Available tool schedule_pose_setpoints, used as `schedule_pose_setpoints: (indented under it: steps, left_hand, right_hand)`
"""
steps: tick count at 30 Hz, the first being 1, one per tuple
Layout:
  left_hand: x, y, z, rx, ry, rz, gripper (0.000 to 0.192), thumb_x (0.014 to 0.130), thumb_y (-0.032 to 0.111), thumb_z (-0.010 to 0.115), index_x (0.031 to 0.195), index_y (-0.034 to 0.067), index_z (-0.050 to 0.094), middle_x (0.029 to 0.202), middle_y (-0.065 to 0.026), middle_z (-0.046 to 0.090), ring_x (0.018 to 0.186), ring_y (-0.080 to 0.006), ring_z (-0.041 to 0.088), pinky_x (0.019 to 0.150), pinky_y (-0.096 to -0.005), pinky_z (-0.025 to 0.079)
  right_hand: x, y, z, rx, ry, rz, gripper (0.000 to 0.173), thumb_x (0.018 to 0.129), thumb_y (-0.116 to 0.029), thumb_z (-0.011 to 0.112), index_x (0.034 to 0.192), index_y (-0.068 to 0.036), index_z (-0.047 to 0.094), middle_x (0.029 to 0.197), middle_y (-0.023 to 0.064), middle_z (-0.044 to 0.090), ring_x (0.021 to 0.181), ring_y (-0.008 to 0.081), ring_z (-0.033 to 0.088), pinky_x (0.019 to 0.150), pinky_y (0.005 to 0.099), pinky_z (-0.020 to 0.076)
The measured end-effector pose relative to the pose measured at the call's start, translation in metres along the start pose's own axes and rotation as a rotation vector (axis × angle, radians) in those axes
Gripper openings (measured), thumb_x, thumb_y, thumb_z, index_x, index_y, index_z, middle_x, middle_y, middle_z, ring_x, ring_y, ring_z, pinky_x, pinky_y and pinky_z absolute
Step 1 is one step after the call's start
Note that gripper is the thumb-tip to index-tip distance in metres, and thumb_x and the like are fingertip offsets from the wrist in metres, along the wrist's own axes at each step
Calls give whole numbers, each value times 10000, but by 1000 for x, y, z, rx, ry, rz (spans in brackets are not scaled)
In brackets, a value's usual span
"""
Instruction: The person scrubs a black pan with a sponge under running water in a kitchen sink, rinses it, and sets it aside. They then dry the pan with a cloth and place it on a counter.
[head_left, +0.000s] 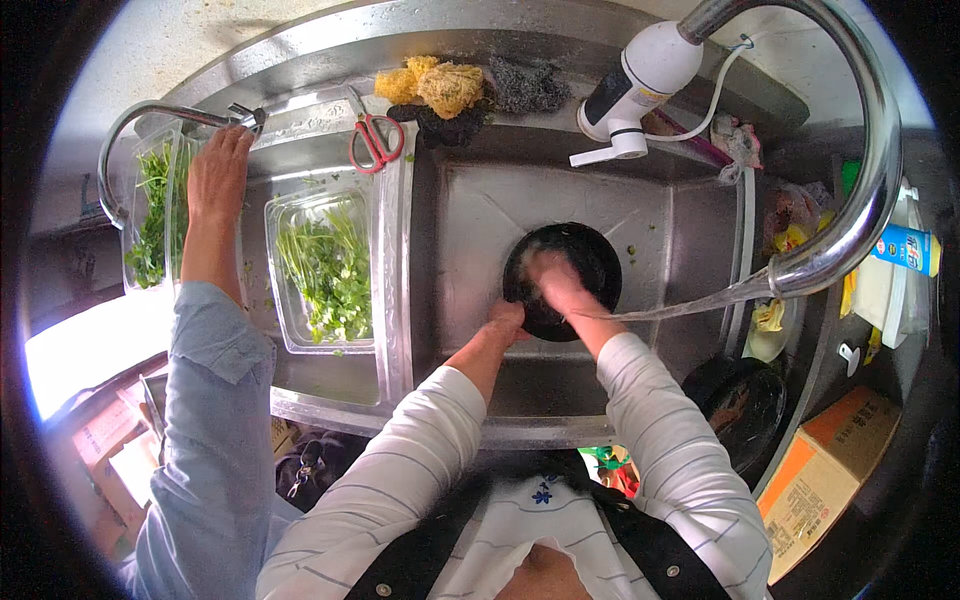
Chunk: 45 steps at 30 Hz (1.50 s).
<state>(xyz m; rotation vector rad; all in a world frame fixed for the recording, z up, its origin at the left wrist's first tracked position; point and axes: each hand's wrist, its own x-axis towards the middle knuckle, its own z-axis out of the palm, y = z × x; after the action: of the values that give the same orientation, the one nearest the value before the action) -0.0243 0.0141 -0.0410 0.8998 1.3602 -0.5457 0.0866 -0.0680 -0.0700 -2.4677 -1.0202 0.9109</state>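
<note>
A round black bowl (600, 259) stands in the basin of the stainless steel sink (480, 195). My left hand (510, 319) grips its near left rim. Inside the bowl is my right hand (555, 277), blurred by motion, its fingertips too unclear to show whether they hold something. From the chrome spout (817, 262) on the right, a stream of water (690, 302) runs across to my right wrist.
Another person's hand (217, 172) touches the left tap (247, 116). Leafy greens (330, 277) fill a clear tub in the left basin. Red-handled scissors (375, 142) and yellow scrubbers (450, 86) lie along the back ledge. A white tap heater (637, 82) juts over the sink.
</note>
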Motion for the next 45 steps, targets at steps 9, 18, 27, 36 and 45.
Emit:
schedule_pose_setpoints:
  steps: [9,18,27,36,45]
  left_hand:
    - [-40,5,10,528,440,933,506,724,199,630,1185,45,490,1195,-193,500,1162,-375,440,936,-578,331]
    - [-21,-23,43,1727,-236,920,267,843,190,447,1043,97,597,1040,-165,610,967,-340,592,816,-529,441]
    - [-100,46,42,1370,-280,1002,262,877,257,484,1000,54,595,928,-186,629,852,-317,621,750,-397,483]
    - [-175,78,9,-266,-655,510,556,933,416,424,1341,57,306,1285,-76,435,1139,-188,456,972,-331,370]
    - [-196,76,-15,-434,-721,504,442,910,386,497,1217,70,463,1129,-44,555,1044,-164,523,898,-313,422]
  right_hand:
    - [-49,15,-42,73,-466,165,295,724,-181,580,987,-57,624,974,190,629,913,340,614,775,419,481]
    - [-67,11,-129,219,151,386,287,714,-299,671,849,-54,608,784,174,631,773,350,616,677,416,483]
    - [-120,-40,-189,817,678,311,355,626,-53,626,980,-66,589,873,144,637,836,278,618,764,363,474]
    - [-131,-94,-173,532,607,-161,295,806,-109,562,1100,-81,573,1128,142,555,1029,275,546,874,376,441]
    - [-102,-113,-178,1184,284,209,249,874,-257,578,1039,-70,578,708,-1,580,575,86,543,507,236,431]
